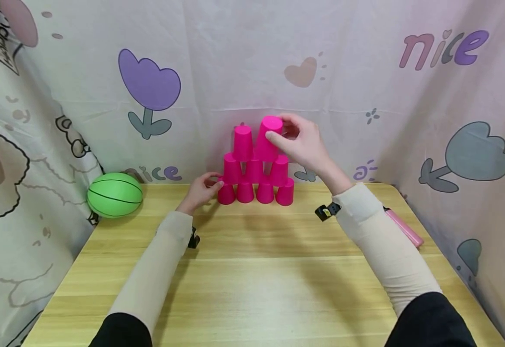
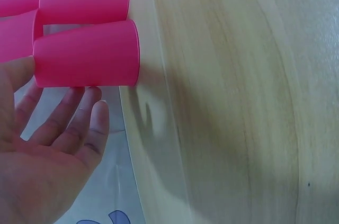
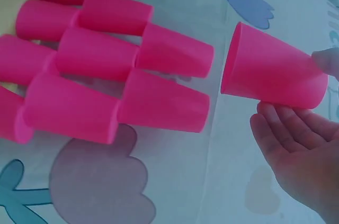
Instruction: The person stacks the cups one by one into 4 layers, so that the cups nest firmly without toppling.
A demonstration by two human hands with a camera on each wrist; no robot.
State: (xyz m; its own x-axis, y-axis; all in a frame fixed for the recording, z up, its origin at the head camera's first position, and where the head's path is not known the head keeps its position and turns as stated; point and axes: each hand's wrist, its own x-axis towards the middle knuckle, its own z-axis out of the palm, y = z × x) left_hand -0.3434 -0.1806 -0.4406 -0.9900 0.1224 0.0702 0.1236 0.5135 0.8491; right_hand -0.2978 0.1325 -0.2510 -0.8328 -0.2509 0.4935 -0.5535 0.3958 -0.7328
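Pink cups stand upside down in a stepped pyramid, several in the bottom row, three in the middle row and two above, one of these hidden in the head view. My right hand pinches another pink cup between thumb and fingers, its mouth facing down. In the right wrist view this cup is raised apart from the two upper cups. My left hand is at the pyramid's left side. Its relaxed fingertips and thumb are right at the leftmost bottom cup.
A green ball sits at the wooden table's back left corner. On the right lies a pink cylindrical object, partly behind the right sleeve. A printed curtain hangs close behind the cups.
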